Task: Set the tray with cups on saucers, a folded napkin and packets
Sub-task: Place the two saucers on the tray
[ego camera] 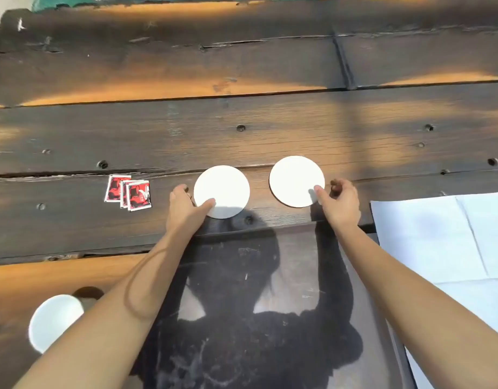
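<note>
Hands outstretched | left hand (186, 204) pinching left saucer (222, 191) | right hand (340, 202) pinching right saucer (297, 181)

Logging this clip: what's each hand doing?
Left hand: thumb on left saucer, gripping its edge.
Right hand: thumb on right saucer, gripping its edge.

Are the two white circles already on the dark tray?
No, both white circles lie on the wooden table, just beyond the far edge of the dark tray.
</note>
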